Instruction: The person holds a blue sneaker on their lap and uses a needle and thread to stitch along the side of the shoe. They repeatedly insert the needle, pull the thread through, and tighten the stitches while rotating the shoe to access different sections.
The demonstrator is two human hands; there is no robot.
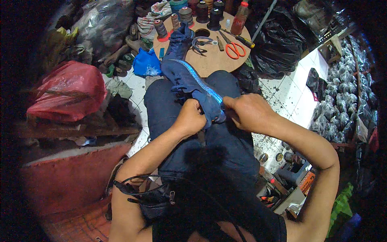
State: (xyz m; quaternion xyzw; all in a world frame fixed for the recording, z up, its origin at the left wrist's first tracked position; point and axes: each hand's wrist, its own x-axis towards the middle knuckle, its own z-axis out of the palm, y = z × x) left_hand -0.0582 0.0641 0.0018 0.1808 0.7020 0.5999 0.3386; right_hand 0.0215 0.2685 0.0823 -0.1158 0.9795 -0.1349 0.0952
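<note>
A dark blue sneaker (182,73) with a bright light-blue sole lies on its side across my lap, toe pointing away from me. My left hand (191,117) is closed on the upper near its heel opening. At the heel end of the sole, my right hand (250,113) is curled shut with its fingers against the sole edge; its fingertips are partly hidden. Just beyond the toe, a second dark blue shoe (178,43) rests on the round wooden table (205,69).
On the table are orange-handled scissors (234,50), a yellow-handled tool (246,42), thread spools (186,16) and a red bottle (240,18). A red plastic bag (68,92) sits left; black bags (278,44) lie right. Small wrapped bundles (338,97) fill the right side.
</note>
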